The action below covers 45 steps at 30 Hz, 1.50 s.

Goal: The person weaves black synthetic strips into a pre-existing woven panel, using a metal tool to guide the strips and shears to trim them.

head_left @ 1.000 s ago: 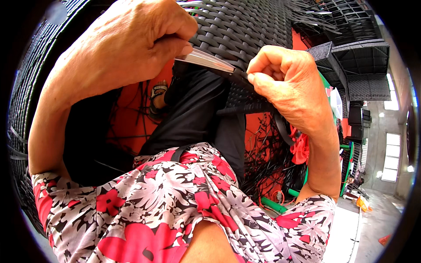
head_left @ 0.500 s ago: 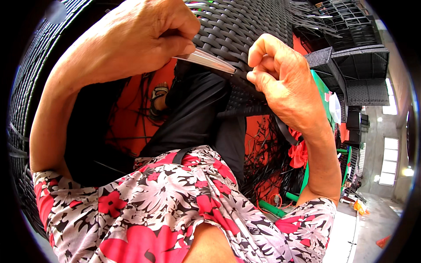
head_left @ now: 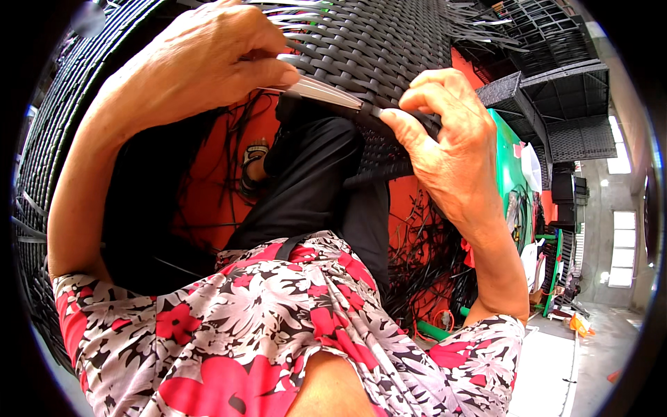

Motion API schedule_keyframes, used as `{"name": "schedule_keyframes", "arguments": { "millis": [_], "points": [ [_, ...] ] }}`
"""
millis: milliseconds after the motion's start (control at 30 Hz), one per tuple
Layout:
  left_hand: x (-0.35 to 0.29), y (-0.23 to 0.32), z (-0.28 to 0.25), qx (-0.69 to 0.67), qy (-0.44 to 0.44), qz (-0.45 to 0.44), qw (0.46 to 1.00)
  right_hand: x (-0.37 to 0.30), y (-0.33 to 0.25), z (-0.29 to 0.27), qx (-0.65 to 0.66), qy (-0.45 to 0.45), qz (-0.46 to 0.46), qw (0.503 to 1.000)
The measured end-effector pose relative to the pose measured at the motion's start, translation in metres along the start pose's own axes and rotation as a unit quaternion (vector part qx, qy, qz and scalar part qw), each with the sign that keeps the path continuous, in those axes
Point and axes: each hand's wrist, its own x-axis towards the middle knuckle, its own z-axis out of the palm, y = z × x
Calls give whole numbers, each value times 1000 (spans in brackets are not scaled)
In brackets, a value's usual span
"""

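Observation:
My left hand (head_left: 208,62) reaches in from the upper left, thumb and forefinger pinched on a pale, shiny tapering strip (head_left: 325,91). Whether that strip is a thin blade or weaving material I cannot tell. Its narrow end meets the edge of a dark grey woven wicker panel (head_left: 361,45) above my knees. Across from it, my right hand (head_left: 451,132) is bent at that same edge. Its thumb and forefinger close at a short dark grey weaving strip (head_left: 376,111); the other fingers curl loosely.
Loose strip ends (head_left: 479,24) fan out beyond the panel. Black wicker pieces (head_left: 566,104) are stacked at the right, near a green surface (head_left: 511,156). Dark strip scraps (head_left: 424,257) lie tangled on the red floor covering (head_left: 208,198). A large wicker side (head_left: 52,132) curves along the left.
The wicker panel, the pale strip and my left hand have shifted slightly left in view. My right thumb has straightened toward the panel edge, and its fingers have spread a little.

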Motion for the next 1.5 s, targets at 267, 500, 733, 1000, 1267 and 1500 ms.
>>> {"name": "schedule_keyframes", "arguments": {
  "millis": [267, 500, 733, 1000, 1267, 1500],
  "points": [
    [-11, -21, -3, -20, -51, -31, 998, -5, 8, 1, 85, -68, 30, 994],
    [-28, -41, 19, -198, 34, -69, 977, 2, 6, 0, 104, -114, 72, 985],
    [-21, -33, 16, -168, 23, -73, 983, 5, 5, 9, 70, -88, 32, 993],
    [-10, -16, -9, -117, -43, -73, 990, 11, -4, -4, -3, -32, 24, 999],
    [-52, -58, -45, -19, 40, -126, 991, 7, 7, 9, 91, -83, -73, 990],
    [-62, -51, -29, -77, 19, -160, 984, 9, 9, 13, 50, -56, -155, 985]
  ]
}}
